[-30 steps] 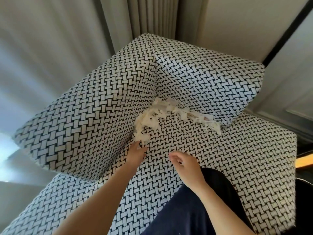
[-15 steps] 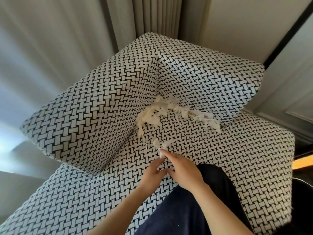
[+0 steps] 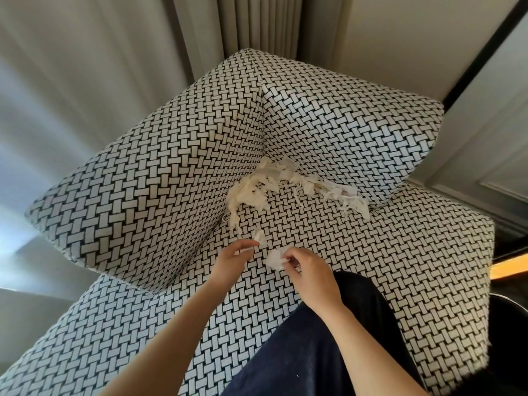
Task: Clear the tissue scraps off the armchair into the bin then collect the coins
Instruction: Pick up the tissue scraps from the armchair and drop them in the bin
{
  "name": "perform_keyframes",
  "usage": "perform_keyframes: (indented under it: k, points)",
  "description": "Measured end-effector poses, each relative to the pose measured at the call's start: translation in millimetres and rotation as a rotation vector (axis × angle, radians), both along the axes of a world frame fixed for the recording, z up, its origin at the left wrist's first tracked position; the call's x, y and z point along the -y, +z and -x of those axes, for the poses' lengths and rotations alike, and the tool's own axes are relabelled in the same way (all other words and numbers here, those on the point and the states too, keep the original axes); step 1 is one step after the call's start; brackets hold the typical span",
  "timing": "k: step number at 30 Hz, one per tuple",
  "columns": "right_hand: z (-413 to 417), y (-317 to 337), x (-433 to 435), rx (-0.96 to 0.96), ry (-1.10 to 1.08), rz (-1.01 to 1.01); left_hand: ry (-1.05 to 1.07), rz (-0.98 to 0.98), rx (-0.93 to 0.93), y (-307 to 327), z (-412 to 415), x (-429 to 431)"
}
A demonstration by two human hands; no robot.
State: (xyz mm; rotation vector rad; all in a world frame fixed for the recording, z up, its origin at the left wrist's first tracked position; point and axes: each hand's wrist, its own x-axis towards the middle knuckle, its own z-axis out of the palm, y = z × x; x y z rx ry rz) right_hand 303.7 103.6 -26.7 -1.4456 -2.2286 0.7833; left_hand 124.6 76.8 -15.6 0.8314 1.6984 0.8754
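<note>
My right hand (image 3: 308, 271) pinches one small tissue wad (image 3: 273, 260); my left hand (image 3: 233, 262) nips a sliver (image 3: 247, 249). One loose scrap (image 3: 260, 237) lies just beyond; the heap (image 3: 285, 187), too many shreds to count, fills the armchair (image 3: 400, 252) seat's back corner. Weightless, soft, tearable: I'd scoop bunches, not strands. No coins or bin in view.

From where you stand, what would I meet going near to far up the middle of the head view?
First the knee → right hand pinching a scrap → tissue pile → cushion → curtain.
</note>
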Motion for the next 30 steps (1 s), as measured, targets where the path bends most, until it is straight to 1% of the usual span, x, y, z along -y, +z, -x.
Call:
perform_keyframes:
  k: [3,6,7,8,9,12,14,15,18,20,25,27,30]
  points:
    - [-1,-1,0,-0.008,-0.023,0.001,-0.091,0.051,-0.135,-10,3,-16]
    - [-2,-2,0,-0.012,-0.028,0.004,-0.234,0.184,-0.310,-22,-5,-28]
    - [-2,-2,0,-0.007,-0.025,0.004,-0.250,0.229,-0.368,-22,-9,-30]
    - [-2,-2,0,-0.002,-0.020,0.001,-0.235,0.248,-0.383,-22,-15,-31]
    - [-2,-2,0,0.002,-0.016,-0.001,-0.200,0.236,-0.346,-23,-20,-32]
    - [-2,0,0,0.007,-0.011,0.008,-0.091,0.112,-0.131,-27,-32,-29]
    - [-2,1,1,0.010,-0.007,0.015,-0.057,0.059,-0.084,-29,-36,-25]
    - [-2,1,1,0.011,-0.005,0.017,-0.040,0.034,-0.098,-32,-37,-24]
    - [-2,2,1,0.020,-0.005,0.015,-0.022,-0.015,-0.249,-37,-34,-23]
    - [-2,2,1,0.024,-0.009,0.018,-0.052,0.033,-0.319,-39,-32,-25]
    - [-2,2,1,0.014,-0.015,0.032,-0.209,0.154,-0.511,-36,-37,-35]
    - [-2,1,0,0.013,-0.018,0.038,-0.255,0.172,-0.552,-36,-38,-39]
    - [-2,1,0,0.016,-0.019,0.035,-0.262,0.138,-0.592,-37,-32,-39]
